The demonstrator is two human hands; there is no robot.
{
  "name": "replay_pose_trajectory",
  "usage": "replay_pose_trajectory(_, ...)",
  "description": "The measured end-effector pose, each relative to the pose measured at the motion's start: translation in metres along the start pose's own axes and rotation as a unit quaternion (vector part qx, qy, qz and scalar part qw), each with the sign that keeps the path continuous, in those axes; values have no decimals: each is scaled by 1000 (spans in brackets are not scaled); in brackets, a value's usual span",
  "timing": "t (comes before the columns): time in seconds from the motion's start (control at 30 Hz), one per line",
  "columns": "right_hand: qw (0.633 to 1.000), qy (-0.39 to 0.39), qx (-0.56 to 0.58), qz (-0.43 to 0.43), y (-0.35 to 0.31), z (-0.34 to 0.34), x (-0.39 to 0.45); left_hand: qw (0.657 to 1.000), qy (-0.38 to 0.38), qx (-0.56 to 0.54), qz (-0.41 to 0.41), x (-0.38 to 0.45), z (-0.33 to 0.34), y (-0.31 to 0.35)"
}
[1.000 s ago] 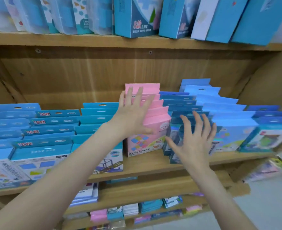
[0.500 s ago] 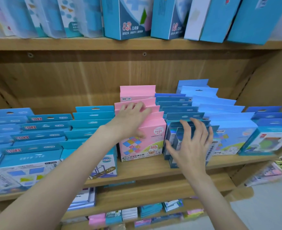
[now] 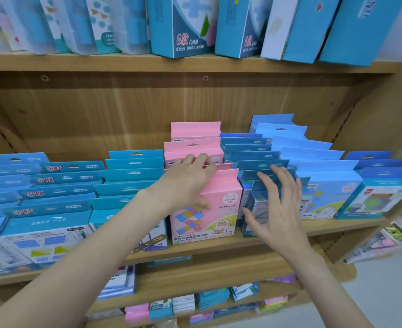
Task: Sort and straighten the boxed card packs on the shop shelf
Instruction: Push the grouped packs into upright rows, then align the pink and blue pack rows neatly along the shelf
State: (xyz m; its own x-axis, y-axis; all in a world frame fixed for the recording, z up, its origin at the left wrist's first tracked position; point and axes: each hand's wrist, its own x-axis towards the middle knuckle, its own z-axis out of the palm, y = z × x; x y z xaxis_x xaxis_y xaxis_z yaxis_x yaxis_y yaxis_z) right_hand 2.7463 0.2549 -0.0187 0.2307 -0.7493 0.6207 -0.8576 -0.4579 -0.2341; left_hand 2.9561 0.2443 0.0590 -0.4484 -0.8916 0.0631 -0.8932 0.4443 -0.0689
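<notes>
I have my left hand (image 3: 185, 183) on the row of pink card packs (image 3: 204, 204) standing in the middle of the wooden shelf (image 3: 219, 247). Its fingers (image 3: 196, 159) are bent over the top flaps of the front pink packs, and the thumb lies against the front pack's printed face, so I am gripping the front of that row. Two more pink packs stand taller behind my hand.

My right hand (image 3: 278, 209) is just to the right, in front of the row of dark blue packs (image 3: 254, 157). Its fingers (image 3: 282, 176) are spread and nearly straight, holding nothing; I cannot tell whether the fingertips touch the front blue pack or stop just short of it.

Left of the pink row stand several rows of teal packs (image 3: 133, 176), stepped one behind another. Right of the dark blue row is a row of light blue packs (image 3: 318, 181), then another blue row (image 3: 380, 185) at the shelf's right end. Tall blue boxes (image 3: 181, 27) lean along the upper shelf (image 3: 124, 63), and small stacks of packs lie on the lower shelves.
</notes>
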Motion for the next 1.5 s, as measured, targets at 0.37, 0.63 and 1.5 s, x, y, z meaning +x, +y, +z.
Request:
replay_pose_trajectory(0.37, 978, -102, -112, -147, -22, 0, 26, 988, 148, -11, 43, -44, 2, -14)
replay_pose_trajectory(0.63, 969, -120, -107, -189, -23, -6, 48, 997, 77, -22, -19, -86, 18, -45)
replay_pose_trajectory(1.5, 910, -362, -69, -189, -64, -17, 82, 994, 87, -47, -45, -99, 21, -56)
